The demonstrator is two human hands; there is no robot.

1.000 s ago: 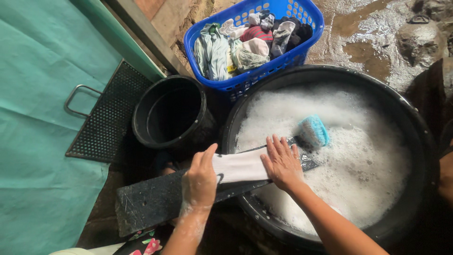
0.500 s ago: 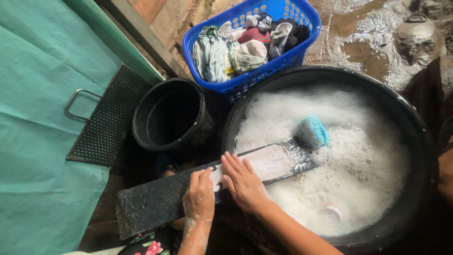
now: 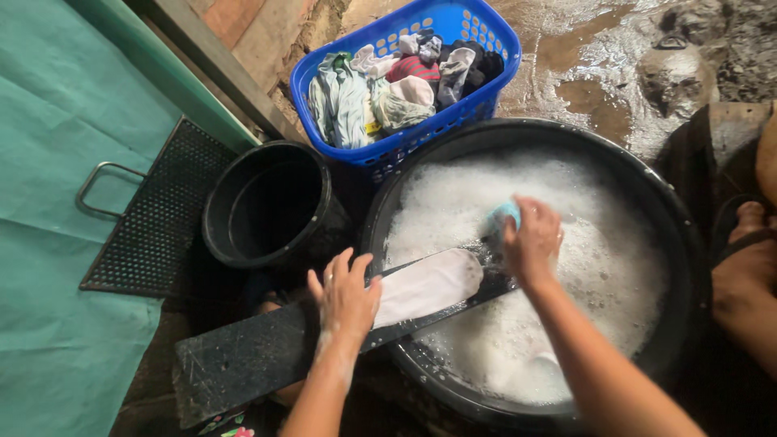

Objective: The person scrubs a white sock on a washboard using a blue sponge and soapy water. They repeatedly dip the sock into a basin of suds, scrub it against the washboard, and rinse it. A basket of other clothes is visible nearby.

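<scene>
We are pinning a limp white cloth (image 3: pixel 426 285) flat on a dark wet plank (image 3: pixel 259 356) with our left hand (image 3: pixel 346 293), fingers spread. Our right hand (image 3: pixel 532 240) is closing around a teal scrub brush (image 3: pixel 499 218) over the round black tub (image 3: pixel 647 186) of foamy suds; scrubbing looks barely begun, and crumpled clothes are filling the blue plastic basket (image 3: pixel 486 24) beyond.

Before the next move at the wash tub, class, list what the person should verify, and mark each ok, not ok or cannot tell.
1. White cloth lies flat on the black board: ok.
2. Left hand pins the cloth's near end: ok.
3. Right hand grips the blue brush: ok.
4. Board's far end rests inside the black tub: ok.
5. Board is steady: cannot tell.
6. Tub holds suds: ok.
</scene>
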